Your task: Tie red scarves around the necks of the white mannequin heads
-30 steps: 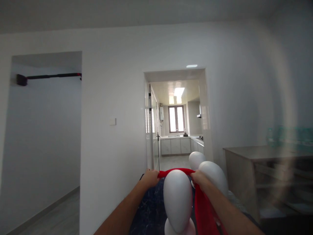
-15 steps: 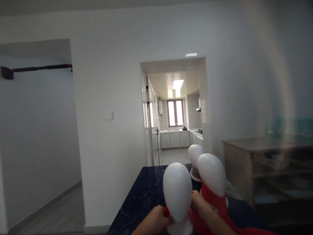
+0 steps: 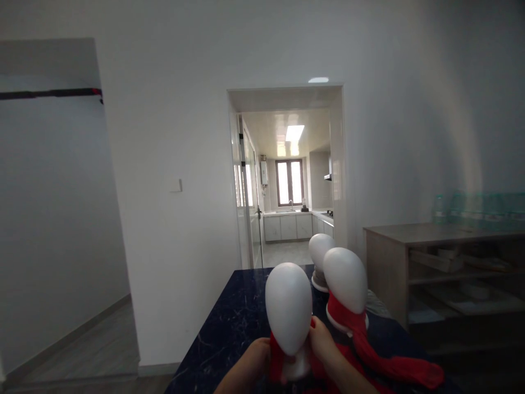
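**Both hands on the scarf at the front head's neck**

Both forearms come up from the bottom edge and meet at the base of the front mannequin head (image 3: 288,306). The left hand (image 3: 251,362) is on its left side with the fingers curled in, and the right hand (image 3: 324,345) is on its right side, knuckles up, fingertips against the neck. Each hand is closed on the red scarf (image 3: 275,355), which wraps that neck just under the chin line. I can't make out the finger detail from here; it's low in view and soft.

The front head is a smooth, matte white, featureless egg shape on a short flared neck base. It stands upright on the near end of a dark blue table (image 3: 229,323) with a white-veined, marble-look, glossy top. The scarf is soft, bunched cloth.

Just behind and to the right, a second head (image 3: 345,279) of the same form wears another red scarf (image 3: 353,324), whose tail trails right across the tabletop. A third head (image 3: 319,249) stands behind it, bare.

A brown open shelf unit (image 3: 394,235) stands to the right. Straight ahead there's a plain white wall with a switch (image 3: 176,185) and a doorway (image 3: 287,175) into a lit kitchen.
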The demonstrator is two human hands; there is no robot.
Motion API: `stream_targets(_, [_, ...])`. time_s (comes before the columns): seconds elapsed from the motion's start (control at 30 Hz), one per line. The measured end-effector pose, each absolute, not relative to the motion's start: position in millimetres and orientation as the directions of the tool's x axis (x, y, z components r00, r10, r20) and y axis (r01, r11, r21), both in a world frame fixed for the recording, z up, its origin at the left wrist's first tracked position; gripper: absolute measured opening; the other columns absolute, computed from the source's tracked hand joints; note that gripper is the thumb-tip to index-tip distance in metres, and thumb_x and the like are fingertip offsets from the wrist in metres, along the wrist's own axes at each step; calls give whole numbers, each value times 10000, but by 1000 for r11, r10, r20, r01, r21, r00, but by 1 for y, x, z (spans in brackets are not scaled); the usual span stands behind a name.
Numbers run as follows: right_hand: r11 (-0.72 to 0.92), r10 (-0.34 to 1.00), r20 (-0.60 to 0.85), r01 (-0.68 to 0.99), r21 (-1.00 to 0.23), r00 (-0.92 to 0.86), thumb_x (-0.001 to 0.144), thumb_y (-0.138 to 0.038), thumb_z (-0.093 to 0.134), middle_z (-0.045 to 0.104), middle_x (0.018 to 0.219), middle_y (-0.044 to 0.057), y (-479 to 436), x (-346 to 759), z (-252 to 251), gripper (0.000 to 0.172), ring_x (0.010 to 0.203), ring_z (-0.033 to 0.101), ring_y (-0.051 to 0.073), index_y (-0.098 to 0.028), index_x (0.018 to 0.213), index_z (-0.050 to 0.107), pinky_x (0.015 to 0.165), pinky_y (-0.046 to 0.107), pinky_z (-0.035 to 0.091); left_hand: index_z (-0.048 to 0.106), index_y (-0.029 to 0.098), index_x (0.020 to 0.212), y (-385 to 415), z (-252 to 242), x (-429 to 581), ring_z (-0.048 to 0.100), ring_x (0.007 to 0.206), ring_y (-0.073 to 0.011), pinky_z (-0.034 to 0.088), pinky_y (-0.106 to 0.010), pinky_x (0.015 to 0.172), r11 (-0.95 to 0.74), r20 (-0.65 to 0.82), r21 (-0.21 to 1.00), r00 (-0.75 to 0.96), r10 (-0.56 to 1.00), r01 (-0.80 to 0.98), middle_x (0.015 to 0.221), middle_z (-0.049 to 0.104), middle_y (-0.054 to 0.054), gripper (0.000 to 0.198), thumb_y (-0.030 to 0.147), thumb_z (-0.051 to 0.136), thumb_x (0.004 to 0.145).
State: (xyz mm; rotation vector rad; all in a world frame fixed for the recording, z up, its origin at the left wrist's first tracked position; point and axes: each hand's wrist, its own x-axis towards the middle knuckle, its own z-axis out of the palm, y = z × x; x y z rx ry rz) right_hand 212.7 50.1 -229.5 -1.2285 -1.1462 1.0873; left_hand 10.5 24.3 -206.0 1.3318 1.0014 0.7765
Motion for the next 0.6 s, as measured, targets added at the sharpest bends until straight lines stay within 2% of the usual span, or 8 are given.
stream_targets(0.13, [147, 979, 149, 25, -989, 139, 731, -489, 643, 773, 1246, 132, 20, 216, -236, 451, 1275, 669, 372, -234, 1095, 716, 1068, 436, 513, 817, 118, 861, 10, -194, 0, 766, 691, -285, 616, -382, 629, 156, -174, 985, 479, 860, 77, 839, 806, -152, 264, 190, 723, 625])
stream_targets(0.2, [157, 963, 167, 62, -986, 211, 733, -474, 635, 750, 1300, 120, 6, 216, -243, 453, 1314, 646, 374, -265, 1131, 693, 1106, 451, 496, 822, 127, 873, 7, -188, 1, 748, 635, -246, 595, -353, 594, 149, -189, 981, 450, 873, 124, 885, 814, -142, 263, 163, 733, 629])
stream_targets(0.27, [113, 958, 127, 69, -991, 258, 725, -469, 632, 769, 1206, 108, -4, 212, -254, 432, 1208, 697, 381, -289, 1116, 661, 1035, 482, 540, 826, 136, 891, 6, -185, 5, 725, 591, -214, 577, -337, 574, 140, -197, 976, 404, 893, 167, 920, 820, -132, 284, 144, 751, 617])
stream_targets(0.37, [63, 966, 81, 79, -995, 247, 699, -472, 663, 776, 973, 80, -11, 198, -265, 293, 1009, 744, 388, -291, 925, 625, 916, 497, 580, 827, 147, 884, 8, -185, 9, 719, 600, -201, 568, -318, 585, 122, -193, 972, 386, 902, 200, 870, 819, -104, 268, 155, 770, 622])
stream_targets(0.47, [74, 979, 86, 72, -995, 186, 680, -428, 713, 783, 920, 63, -15, 179, -263, 225, 1018, 746, 387, -281, 834, 641, 950, 481, 570, 823, 149, 846, 11, -186, 8, 727, 632, -207, 557, -297, 597, 110, -206, 962, 405, 891, 248, 764, 797, -84, 204, 230, 784, 663])
stream_targets(0.6, [111, 986, 93, -124, -986, 140, 680, -393, 750, 812, 992, 88, -27, 157, -246, 338, 1084, 739, 375, -242, 982, 740, 967, 446, 564, 821, 139, 847, 10, -181, 4, 715, 637, -197, 532, -274, 596, 64, -198, 950, 428, 882, 306, 727, 773, -68, 230, 308, 778, 697])
